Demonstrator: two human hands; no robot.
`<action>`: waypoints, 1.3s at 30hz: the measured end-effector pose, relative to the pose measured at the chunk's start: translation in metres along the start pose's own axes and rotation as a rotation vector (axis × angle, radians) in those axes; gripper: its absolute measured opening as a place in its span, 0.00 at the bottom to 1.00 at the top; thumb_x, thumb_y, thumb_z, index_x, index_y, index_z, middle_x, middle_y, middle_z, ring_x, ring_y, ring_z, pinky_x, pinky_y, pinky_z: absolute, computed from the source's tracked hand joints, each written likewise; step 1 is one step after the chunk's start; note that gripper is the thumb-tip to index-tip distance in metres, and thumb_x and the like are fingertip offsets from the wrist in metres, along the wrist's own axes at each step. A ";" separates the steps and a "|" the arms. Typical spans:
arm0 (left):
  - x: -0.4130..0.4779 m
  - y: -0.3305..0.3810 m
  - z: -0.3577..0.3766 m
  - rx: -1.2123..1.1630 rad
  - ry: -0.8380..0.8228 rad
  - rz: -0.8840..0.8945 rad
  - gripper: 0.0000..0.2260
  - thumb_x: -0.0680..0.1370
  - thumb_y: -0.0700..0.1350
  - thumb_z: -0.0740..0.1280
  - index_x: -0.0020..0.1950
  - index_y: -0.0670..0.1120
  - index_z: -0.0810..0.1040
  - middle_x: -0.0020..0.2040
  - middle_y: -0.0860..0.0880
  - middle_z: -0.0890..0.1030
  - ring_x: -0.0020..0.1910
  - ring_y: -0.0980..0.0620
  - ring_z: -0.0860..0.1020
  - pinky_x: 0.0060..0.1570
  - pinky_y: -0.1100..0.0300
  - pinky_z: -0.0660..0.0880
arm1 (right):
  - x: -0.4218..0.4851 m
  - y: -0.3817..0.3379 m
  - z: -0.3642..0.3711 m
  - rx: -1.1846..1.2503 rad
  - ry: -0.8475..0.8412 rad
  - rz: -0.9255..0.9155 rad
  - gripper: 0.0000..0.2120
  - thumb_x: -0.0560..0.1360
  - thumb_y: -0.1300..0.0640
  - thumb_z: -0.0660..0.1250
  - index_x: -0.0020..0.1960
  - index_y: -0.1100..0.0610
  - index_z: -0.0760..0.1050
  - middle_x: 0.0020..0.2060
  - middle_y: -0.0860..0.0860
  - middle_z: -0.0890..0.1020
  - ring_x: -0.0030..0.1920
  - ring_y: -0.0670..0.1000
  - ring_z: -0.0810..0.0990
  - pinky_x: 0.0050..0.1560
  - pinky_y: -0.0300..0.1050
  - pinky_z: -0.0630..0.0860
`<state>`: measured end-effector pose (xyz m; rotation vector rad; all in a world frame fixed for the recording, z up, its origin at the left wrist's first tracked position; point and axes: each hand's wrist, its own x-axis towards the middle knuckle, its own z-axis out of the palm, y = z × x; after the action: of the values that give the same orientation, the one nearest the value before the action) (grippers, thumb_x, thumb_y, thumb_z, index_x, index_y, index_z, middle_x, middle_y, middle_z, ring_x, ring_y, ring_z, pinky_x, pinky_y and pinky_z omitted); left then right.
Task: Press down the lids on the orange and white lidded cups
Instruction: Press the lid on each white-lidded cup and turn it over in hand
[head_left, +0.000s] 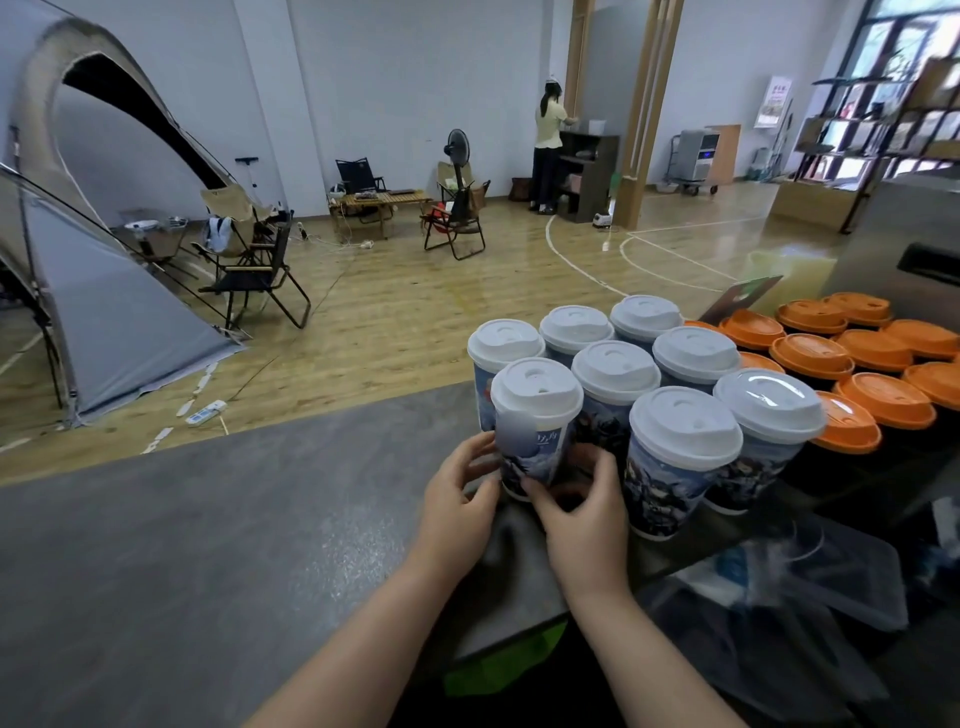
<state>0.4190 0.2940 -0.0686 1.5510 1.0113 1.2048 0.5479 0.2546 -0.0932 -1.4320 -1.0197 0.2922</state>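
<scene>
Several tall printed cups with white lids (615, 371) stand grouped on the grey counter (208, 545). To their right sit several lower cups with orange lids (810, 356). The nearest white-lidded cup (535, 415) is held low on its body from both sides. My left hand (460, 493) grips its left side near the base. My right hand (576, 506) curls round its right side, thumb on the front. Neither hand touches a lid.
Clear plastic bags and containers (810, 587) lie at the lower right. A grey machine (904, 244) stands behind the orange lids. Beyond the counter are a wooden floor, a tent (104, 291), folding chairs (254, 270) and a person at a far cabinet (550, 150).
</scene>
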 end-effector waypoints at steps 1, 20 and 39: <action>0.000 -0.001 0.000 0.006 0.025 -0.006 0.22 0.77 0.27 0.60 0.64 0.46 0.77 0.59 0.50 0.82 0.55 0.60 0.81 0.56 0.59 0.79 | -0.002 -0.001 -0.001 -0.029 0.015 -0.004 0.23 0.65 0.55 0.82 0.51 0.49 0.71 0.46 0.47 0.81 0.41 0.47 0.81 0.44 0.46 0.78; -0.096 0.012 -0.312 0.276 0.038 -0.242 0.09 0.82 0.35 0.61 0.57 0.41 0.80 0.48 0.42 0.84 0.34 0.61 0.80 0.34 0.72 0.71 | -0.112 -0.118 0.144 0.025 -0.579 -0.103 0.18 0.79 0.58 0.69 0.33 0.62 0.70 0.28 0.60 0.73 0.30 0.52 0.70 0.36 0.54 0.71; -0.285 -0.019 -0.784 0.437 1.011 -0.258 0.11 0.76 0.34 0.70 0.57 0.42 0.77 0.59 0.41 0.75 0.54 0.47 0.76 0.59 0.50 0.74 | -0.427 -0.323 0.509 0.154 -1.046 -0.118 0.04 0.76 0.61 0.71 0.48 0.53 0.80 0.39 0.49 0.83 0.37 0.42 0.77 0.43 0.39 0.76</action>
<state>-0.4038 0.1576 -0.0616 0.9954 2.1651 1.6779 -0.1898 0.2306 -0.0640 -1.0350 -1.8524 1.0735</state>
